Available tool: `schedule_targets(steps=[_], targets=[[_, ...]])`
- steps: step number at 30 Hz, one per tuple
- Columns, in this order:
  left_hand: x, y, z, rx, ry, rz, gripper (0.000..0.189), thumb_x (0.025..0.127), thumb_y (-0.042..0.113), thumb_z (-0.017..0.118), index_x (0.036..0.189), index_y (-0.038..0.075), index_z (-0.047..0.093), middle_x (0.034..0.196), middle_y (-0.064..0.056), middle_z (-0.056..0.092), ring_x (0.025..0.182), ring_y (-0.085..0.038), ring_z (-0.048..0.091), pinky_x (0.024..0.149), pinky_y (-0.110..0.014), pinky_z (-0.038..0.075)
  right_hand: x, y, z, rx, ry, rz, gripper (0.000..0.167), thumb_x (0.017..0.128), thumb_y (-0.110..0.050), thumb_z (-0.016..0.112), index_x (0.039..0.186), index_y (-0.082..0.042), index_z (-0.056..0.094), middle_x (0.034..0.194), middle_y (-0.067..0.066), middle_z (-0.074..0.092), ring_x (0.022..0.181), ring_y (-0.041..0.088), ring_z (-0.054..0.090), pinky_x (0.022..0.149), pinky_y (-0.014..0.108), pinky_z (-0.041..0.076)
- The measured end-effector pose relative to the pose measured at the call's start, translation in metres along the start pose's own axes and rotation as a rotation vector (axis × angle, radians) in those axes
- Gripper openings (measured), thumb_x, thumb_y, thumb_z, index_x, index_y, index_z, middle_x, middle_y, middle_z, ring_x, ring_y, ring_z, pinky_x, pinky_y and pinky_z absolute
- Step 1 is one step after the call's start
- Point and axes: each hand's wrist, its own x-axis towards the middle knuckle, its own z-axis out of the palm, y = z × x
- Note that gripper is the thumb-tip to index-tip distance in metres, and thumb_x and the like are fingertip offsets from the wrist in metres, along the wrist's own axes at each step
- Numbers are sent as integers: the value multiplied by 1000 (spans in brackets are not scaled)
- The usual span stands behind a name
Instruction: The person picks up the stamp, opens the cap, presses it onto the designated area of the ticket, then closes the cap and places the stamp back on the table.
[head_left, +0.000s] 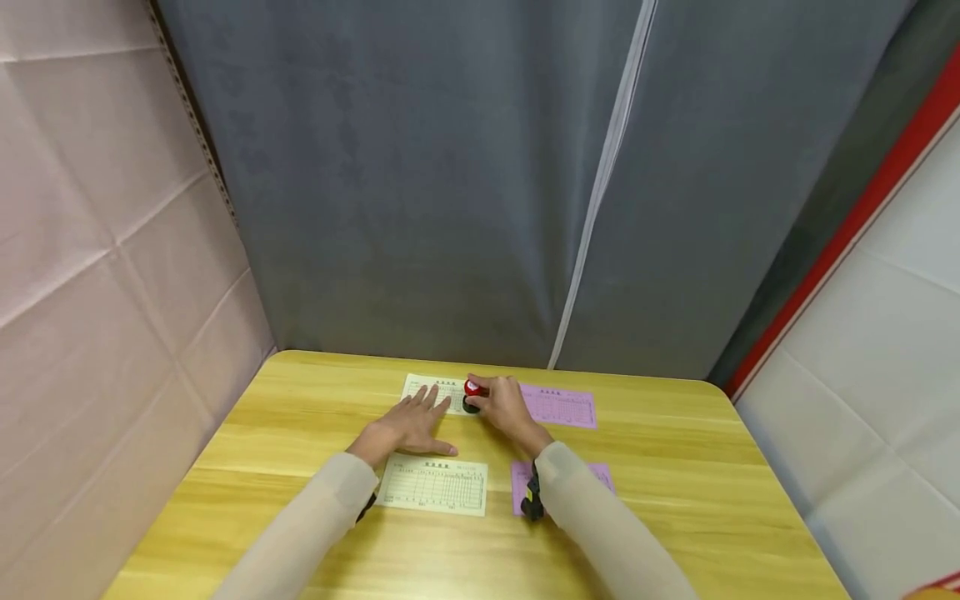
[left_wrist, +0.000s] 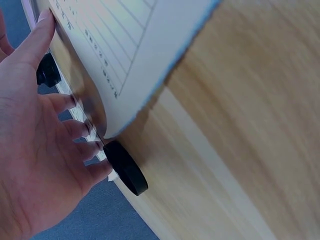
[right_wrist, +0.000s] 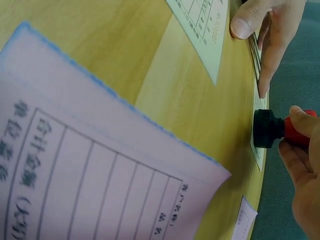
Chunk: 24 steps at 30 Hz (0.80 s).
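Observation:
My right hand [head_left: 510, 410] grips a self-inking style stamp by its red handle [right_wrist: 303, 131]. The stamp's round black base [right_wrist: 263, 128] stands upright on the far pale-green form [head_left: 455, 388], at its right end. Flat on that same form and the wood before it lies my left hand [head_left: 408, 423], fingers straight and spread, thumb pointing right. A round black cap [left_wrist: 126, 167] is beside the left little finger in the left wrist view; the head view hides it. Closer to me is a second pale-green form [head_left: 435, 485], under the left wrist's edge.
A pink form [head_left: 562, 407] lies right of the stamp. Another pink form [head_left: 602, 475] is partly covered by my right forearm. The yellow wooden table [head_left: 720, 475] ends at a grey curtain [head_left: 420, 208], with white cloth walls at both sides.

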Motion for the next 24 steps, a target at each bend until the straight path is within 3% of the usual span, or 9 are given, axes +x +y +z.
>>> schedule_targets(steps=[10, 17, 24], targets=[[-1, 1, -1, 2, 3, 1, 108, 93, 78, 59, 171, 14, 21, 177, -20, 6, 163, -40, 6, 131, -60, 18, 0, 0, -1, 55, -9, 62, 46, 91, -8, 84, 134, -1, 72, 125, 21, 74, 102, 26, 75, 88, 38, 65], [0, 3, 1, -22, 28, 5, 109, 91, 79, 61, 170, 15, 23, 177, -20, 7, 164, -38, 6, 132, -60, 15, -1, 7, -3, 166, 105, 119, 42, 88, -7, 86, 128, 3, 74, 119, 23, 76, 103, 30, 77, 87, 41, 66], [0, 3, -1, -50, 48, 18, 110, 90, 76, 66, 170, 14, 24, 177, -21, 5, 164, -39, 6, 131, -61, 15, 0, 11, -12, 485, 219, 401, 47, 87, -7, 88, 131, -2, 74, 123, 21, 76, 110, 28, 75, 96, 37, 63]])
